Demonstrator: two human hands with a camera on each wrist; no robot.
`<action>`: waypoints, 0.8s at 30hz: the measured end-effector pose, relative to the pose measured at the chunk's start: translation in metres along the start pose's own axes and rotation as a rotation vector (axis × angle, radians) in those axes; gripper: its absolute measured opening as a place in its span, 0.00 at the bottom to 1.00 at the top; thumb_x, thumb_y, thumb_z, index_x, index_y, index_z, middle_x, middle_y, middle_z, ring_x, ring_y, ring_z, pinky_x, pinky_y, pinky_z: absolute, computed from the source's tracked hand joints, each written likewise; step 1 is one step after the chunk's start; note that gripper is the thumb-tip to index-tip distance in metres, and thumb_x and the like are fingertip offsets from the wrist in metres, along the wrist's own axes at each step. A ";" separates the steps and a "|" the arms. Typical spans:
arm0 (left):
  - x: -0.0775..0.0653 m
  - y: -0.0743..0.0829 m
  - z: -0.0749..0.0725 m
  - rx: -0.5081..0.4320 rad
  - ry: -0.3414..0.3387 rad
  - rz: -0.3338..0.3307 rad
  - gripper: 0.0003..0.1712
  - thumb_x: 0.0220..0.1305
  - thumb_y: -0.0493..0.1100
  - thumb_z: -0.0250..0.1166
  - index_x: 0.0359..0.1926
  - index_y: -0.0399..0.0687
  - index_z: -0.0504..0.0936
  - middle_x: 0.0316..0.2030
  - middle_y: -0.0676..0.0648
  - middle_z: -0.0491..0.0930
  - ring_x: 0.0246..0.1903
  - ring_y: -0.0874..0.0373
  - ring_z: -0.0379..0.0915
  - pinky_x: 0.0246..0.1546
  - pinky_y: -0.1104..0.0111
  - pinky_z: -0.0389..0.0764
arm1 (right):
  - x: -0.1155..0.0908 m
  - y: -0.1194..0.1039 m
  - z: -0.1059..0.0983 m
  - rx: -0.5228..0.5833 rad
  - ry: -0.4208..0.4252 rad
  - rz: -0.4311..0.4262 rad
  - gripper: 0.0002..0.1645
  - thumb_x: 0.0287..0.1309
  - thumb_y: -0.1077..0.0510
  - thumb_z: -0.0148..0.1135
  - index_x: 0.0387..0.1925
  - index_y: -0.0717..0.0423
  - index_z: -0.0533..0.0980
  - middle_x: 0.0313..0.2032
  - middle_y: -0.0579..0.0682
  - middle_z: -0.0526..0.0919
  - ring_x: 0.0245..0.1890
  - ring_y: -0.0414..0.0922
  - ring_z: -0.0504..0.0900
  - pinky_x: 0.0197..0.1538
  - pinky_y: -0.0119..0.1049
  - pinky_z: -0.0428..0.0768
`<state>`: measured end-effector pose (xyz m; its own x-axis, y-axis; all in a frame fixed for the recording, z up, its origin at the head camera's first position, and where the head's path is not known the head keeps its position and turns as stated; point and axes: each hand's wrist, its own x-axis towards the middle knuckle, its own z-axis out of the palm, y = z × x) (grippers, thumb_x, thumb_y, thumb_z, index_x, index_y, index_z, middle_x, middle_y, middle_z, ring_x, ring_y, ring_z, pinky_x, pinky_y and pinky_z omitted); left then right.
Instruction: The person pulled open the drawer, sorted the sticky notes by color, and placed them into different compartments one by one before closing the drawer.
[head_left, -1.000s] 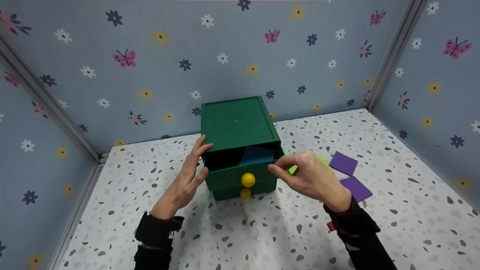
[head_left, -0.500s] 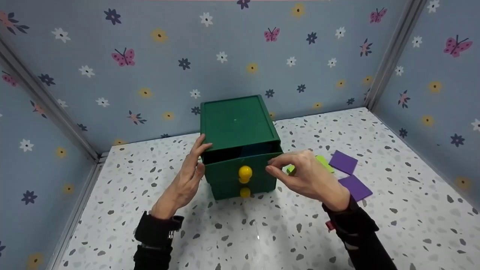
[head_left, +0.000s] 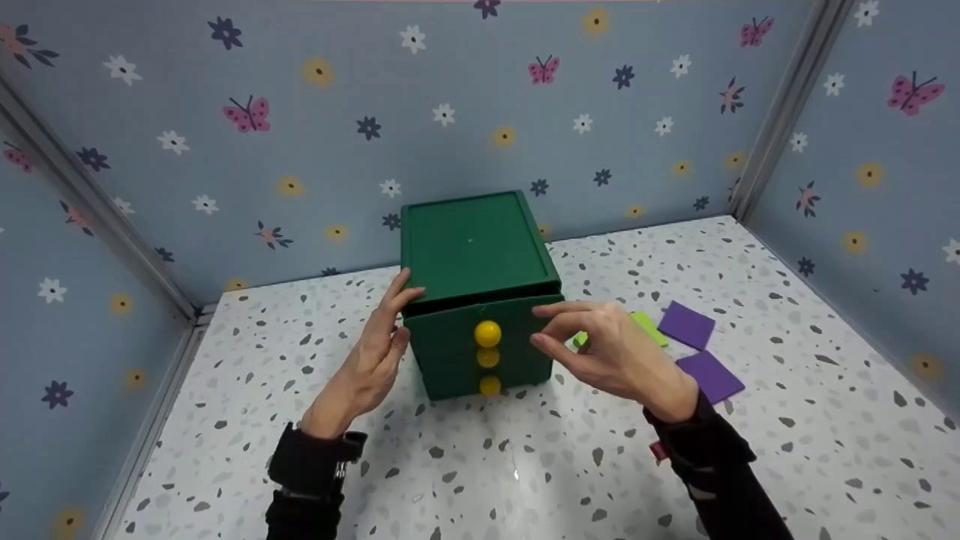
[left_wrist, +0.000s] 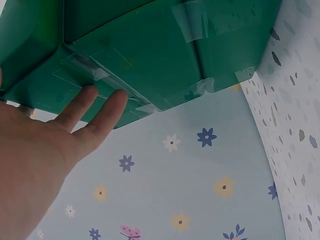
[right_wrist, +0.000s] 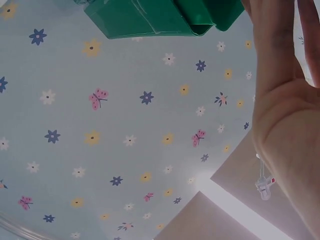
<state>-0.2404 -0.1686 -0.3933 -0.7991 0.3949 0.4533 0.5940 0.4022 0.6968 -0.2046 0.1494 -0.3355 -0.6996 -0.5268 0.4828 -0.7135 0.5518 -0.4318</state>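
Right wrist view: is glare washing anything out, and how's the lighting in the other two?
Right wrist: a bright strip at lower right is blown out white, but the right hand is readable; head: the slit above the top drawer is too dark to see into; left wrist: clear tape on the green cabinet shines pale.

The drawer box [head_left: 471, 244] stands before the back wall [head_left: 465, 97], left of the flat squares [head_left: 688, 325].

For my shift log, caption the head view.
Left hand at the green drawer box, right hand at its top drawer, which stands slightly open.
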 end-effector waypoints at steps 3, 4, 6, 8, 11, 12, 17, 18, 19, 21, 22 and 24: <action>0.000 0.009 -0.002 0.003 -0.001 0.007 0.27 0.74 0.35 0.40 0.71 0.52 0.54 0.75 0.47 0.38 0.75 0.48 0.36 0.69 0.42 0.54 | 0.000 -0.001 0.001 -0.017 0.004 0.008 0.16 0.66 0.45 0.52 0.27 0.42 0.81 0.45 0.43 0.85 0.41 0.34 0.82 0.26 0.22 0.70; 0.000 0.009 -0.002 0.009 -0.001 0.009 0.27 0.74 0.35 0.40 0.71 0.53 0.54 0.75 0.47 0.37 0.75 0.49 0.36 0.69 0.42 0.54 | 0.000 -0.001 0.001 -0.023 0.005 0.010 0.16 0.66 0.44 0.52 0.27 0.43 0.81 0.47 0.44 0.84 0.37 0.33 0.82 0.27 0.22 0.70; 0.000 0.011 -0.002 0.025 -0.002 0.012 0.27 0.74 0.34 0.41 0.71 0.52 0.54 0.75 0.46 0.37 0.75 0.48 0.36 0.68 0.42 0.55 | 0.000 -0.002 0.001 -0.032 0.006 0.016 0.17 0.65 0.44 0.53 0.27 0.43 0.82 0.50 0.45 0.83 0.30 0.32 0.80 0.27 0.22 0.72; 0.000 0.015 -0.003 0.027 0.000 0.013 0.28 0.73 0.33 0.41 0.71 0.52 0.54 0.75 0.46 0.38 0.75 0.48 0.36 0.69 0.43 0.54 | 0.000 -0.002 0.001 -0.033 0.005 0.015 0.17 0.65 0.44 0.53 0.28 0.44 0.82 0.49 0.46 0.83 0.29 0.33 0.80 0.28 0.22 0.73; 0.000 0.025 -0.004 0.022 0.000 0.015 0.28 0.72 0.30 0.41 0.70 0.45 0.55 0.75 0.42 0.38 0.74 0.44 0.37 0.68 0.42 0.54 | 0.000 -0.001 0.002 -0.031 0.000 0.012 0.17 0.65 0.44 0.53 0.28 0.45 0.82 0.49 0.48 0.84 0.28 0.34 0.79 0.27 0.22 0.73; 0.000 0.029 -0.005 0.015 0.000 0.016 0.28 0.71 0.28 0.41 0.70 0.42 0.55 0.75 0.39 0.39 0.74 0.43 0.37 0.68 0.41 0.53 | 0.000 -0.001 0.002 -0.032 -0.001 0.011 0.17 0.65 0.44 0.53 0.28 0.45 0.82 0.49 0.48 0.84 0.27 0.35 0.79 0.27 0.22 0.72; 0.000 0.018 -0.004 0.041 0.006 0.035 0.29 0.71 0.27 0.42 0.70 0.46 0.56 0.75 0.42 0.39 0.74 0.45 0.37 0.69 0.43 0.54 | 0.001 -0.001 0.004 -0.038 0.001 0.001 0.16 0.65 0.45 0.53 0.29 0.46 0.82 0.47 0.48 0.85 0.29 0.35 0.80 0.28 0.22 0.74; 0.000 0.014 -0.003 0.058 0.009 0.040 0.30 0.71 0.28 0.42 0.71 0.49 0.55 0.75 0.44 0.40 0.74 0.46 0.38 0.69 0.44 0.55 | 0.001 -0.001 0.004 -0.037 0.002 0.000 0.16 0.65 0.45 0.54 0.29 0.47 0.82 0.47 0.48 0.85 0.30 0.35 0.81 0.28 0.22 0.74; 0.000 0.010 -0.003 0.079 0.012 0.046 0.30 0.72 0.29 0.42 0.71 0.52 0.55 0.75 0.45 0.40 0.74 0.48 0.39 0.69 0.46 0.57 | 0.001 -0.001 0.004 -0.037 0.002 -0.003 0.16 0.65 0.45 0.54 0.29 0.47 0.83 0.46 0.47 0.85 0.31 0.35 0.81 0.29 0.22 0.75; 0.001 0.002 -0.003 0.117 0.021 0.062 0.30 0.72 0.31 0.43 0.71 0.56 0.55 0.75 0.48 0.40 0.74 0.50 0.40 0.65 0.50 0.64 | 0.001 -0.001 0.005 -0.034 0.003 -0.010 0.16 0.65 0.46 0.55 0.30 0.48 0.83 0.46 0.47 0.85 0.32 0.36 0.82 0.31 0.22 0.76; 0.001 0.001 -0.002 0.133 0.027 0.071 0.30 0.72 0.32 0.43 0.71 0.58 0.55 0.75 0.48 0.41 0.74 0.51 0.41 0.63 0.52 0.67 | 0.001 0.000 0.006 -0.036 0.002 -0.016 0.16 0.65 0.46 0.55 0.30 0.49 0.83 0.45 0.47 0.85 0.32 0.36 0.82 0.31 0.23 0.77; 0.001 -0.002 -0.002 0.157 0.035 0.088 0.30 0.72 0.33 0.45 0.71 0.59 0.55 0.75 0.49 0.41 0.74 0.52 0.43 0.61 0.55 0.69 | 0.001 0.000 0.007 -0.045 -0.004 -0.024 0.16 0.65 0.46 0.54 0.31 0.48 0.83 0.45 0.46 0.85 0.33 0.36 0.82 0.33 0.23 0.77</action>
<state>-0.2425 -0.1705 -0.3926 -0.7442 0.4068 0.5298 0.6671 0.4920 0.5594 -0.2057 0.1445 -0.3401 -0.6822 -0.5430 0.4896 -0.7280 0.5670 -0.3855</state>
